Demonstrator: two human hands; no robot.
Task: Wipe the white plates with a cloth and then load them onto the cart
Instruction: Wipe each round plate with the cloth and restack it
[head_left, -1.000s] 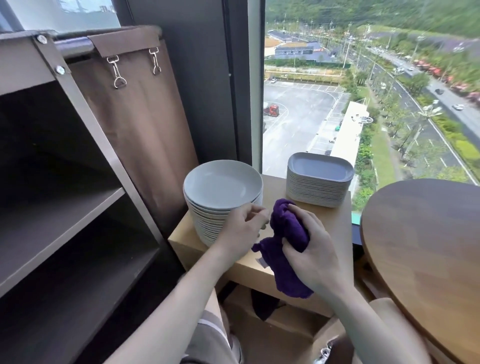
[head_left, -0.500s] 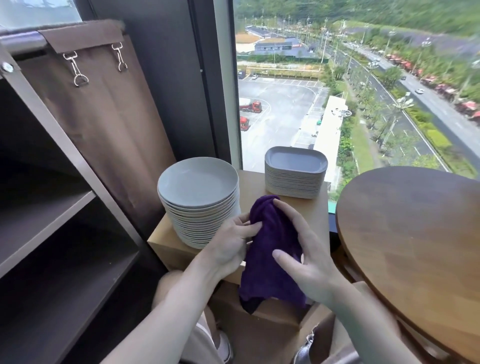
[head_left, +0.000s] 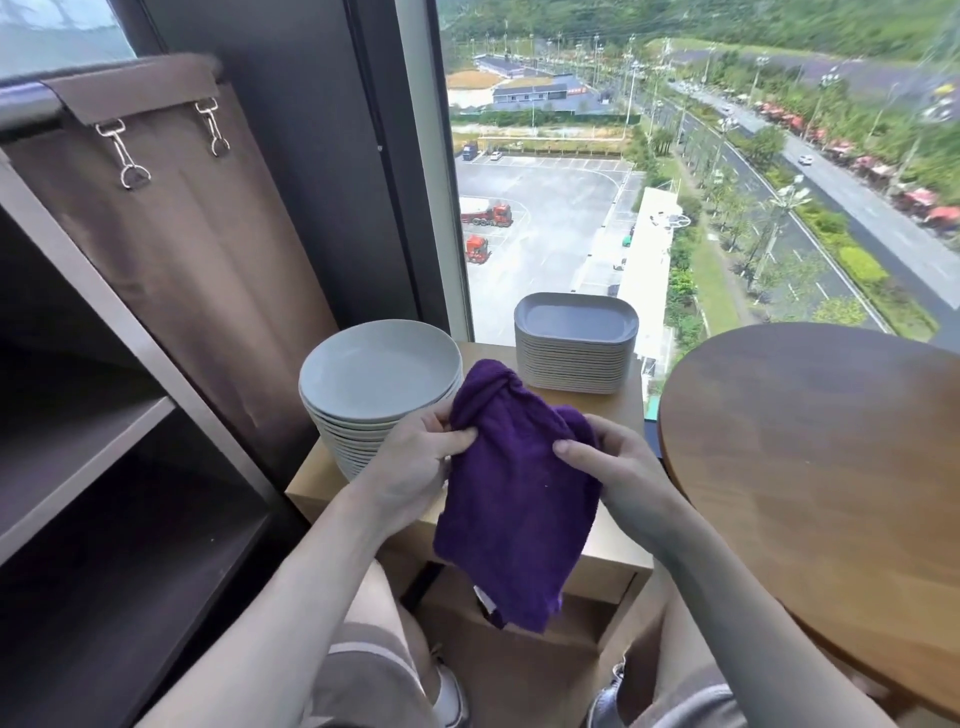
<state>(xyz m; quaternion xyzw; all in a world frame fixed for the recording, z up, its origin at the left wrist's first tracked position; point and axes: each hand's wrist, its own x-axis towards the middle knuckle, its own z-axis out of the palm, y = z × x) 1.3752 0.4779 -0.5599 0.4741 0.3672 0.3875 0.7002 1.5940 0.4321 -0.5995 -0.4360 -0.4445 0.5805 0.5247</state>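
Cloth, purple, hangs with its long side pointing down toward the lap. The left grip pinches its upper left edge and the right grip pinches its upper right edge. Just beyond the left grip, a stack of round plates stands on a small counter, so the left is nearer. Farther back and to the right is a stack of rectangular plates. The cart has open shelves close on the left. A round table crowds the right.
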